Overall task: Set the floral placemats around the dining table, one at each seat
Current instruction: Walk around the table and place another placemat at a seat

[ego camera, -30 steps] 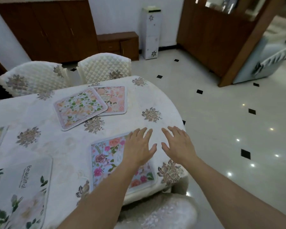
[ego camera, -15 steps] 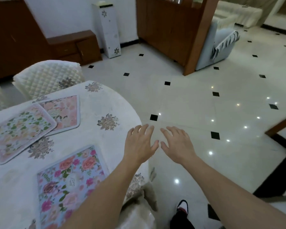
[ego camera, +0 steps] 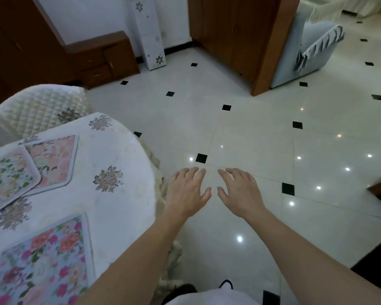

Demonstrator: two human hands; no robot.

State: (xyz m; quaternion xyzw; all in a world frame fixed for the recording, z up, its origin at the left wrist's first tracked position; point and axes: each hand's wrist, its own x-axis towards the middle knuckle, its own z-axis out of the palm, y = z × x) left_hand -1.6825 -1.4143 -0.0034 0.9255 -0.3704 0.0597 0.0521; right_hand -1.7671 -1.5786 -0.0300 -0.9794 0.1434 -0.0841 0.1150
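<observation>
Both the left hand and the right hand are held spread and empty over the floor, centre frame. Two overlapped placemats at mid left could be left sharing one seat.

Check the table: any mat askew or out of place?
Yes. The green-leaf placemat lies partly on top of the peach placemat near the quilted chair, both turned at different angles rather than one per seat. The blue rose placemat lies alone. Both hands are empty.
</observation>
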